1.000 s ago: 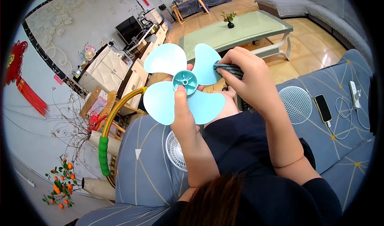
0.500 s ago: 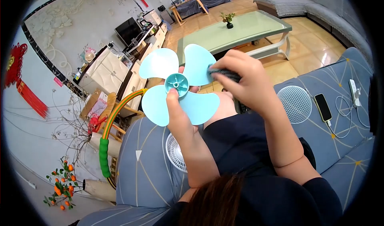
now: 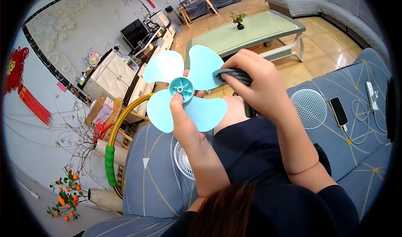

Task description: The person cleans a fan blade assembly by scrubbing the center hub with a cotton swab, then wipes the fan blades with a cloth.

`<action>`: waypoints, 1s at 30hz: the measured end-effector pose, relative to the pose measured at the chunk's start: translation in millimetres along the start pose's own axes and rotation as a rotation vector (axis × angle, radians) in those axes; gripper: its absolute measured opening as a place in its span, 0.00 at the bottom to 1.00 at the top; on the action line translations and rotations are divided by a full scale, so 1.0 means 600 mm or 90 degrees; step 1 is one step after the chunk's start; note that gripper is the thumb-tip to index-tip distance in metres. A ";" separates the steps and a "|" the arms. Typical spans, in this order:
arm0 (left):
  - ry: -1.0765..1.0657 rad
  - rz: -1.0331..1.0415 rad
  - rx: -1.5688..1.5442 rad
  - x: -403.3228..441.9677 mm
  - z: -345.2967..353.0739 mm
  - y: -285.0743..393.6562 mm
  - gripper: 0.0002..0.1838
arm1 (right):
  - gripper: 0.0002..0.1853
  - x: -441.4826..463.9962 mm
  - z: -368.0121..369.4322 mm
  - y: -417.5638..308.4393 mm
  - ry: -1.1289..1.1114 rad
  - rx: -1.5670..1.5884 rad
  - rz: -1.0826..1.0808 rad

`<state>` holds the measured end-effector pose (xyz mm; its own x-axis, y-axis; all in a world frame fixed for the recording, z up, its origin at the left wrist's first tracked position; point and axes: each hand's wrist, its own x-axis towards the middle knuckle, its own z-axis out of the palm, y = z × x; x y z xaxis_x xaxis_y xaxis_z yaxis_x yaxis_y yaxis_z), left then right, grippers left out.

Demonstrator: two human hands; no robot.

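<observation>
A light-blue fan blade [image 3: 206, 113] with rounded petals is held up in front of me. My left hand [image 3: 184, 117] grips it at the hub, thumb on the rim of the hub and fingers behind. In my right hand [image 3: 255, 75] is a bunched dark grey-green cloth [image 3: 235, 75], pinched between thumb and fingers. One end of the cloth touches the edge of the upper right petal. A white fan grille [image 3: 182, 161] lies by my left forearm, partly hidden by it. Another round white grille [image 3: 309, 108] rests on the sofa at my right.
On the patterned grey-blue sofa [image 3: 272, 95] lie a phone [image 3: 338, 112] with its cable and a white power strip [image 3: 371, 95]. A green-topped table [image 3: 251, 33] stands ahead. A striped hoop [image 3: 125, 111] with a green grip leans at the left.
The fan blade has shifted slightly left in my left hand. My right hand stays nearly in place, and more of the cloth shows between its fingers.
</observation>
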<state>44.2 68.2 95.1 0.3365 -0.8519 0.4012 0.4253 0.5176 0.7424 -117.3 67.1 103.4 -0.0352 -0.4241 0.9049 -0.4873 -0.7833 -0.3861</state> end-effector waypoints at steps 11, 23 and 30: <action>-0.183 0.010 0.035 -0.005 0.000 0.007 0.28 | 0.08 0.005 0.004 0.010 0.105 -0.100 0.035; -0.218 0.037 0.024 -0.002 -0.006 -0.003 0.27 | 0.09 -0.002 -0.002 -0.012 -0.063 -0.054 0.029; -0.250 -0.004 0.030 0.016 -0.024 -0.022 0.30 | 0.10 -0.006 -0.015 -0.007 -0.124 -0.060 0.043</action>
<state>53.9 54.3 81.6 -0.0166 -0.8250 0.5649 0.3846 0.5163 0.7652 -123.3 75.8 103.3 0.0949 -0.5609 0.8224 -0.5691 -0.7084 -0.4175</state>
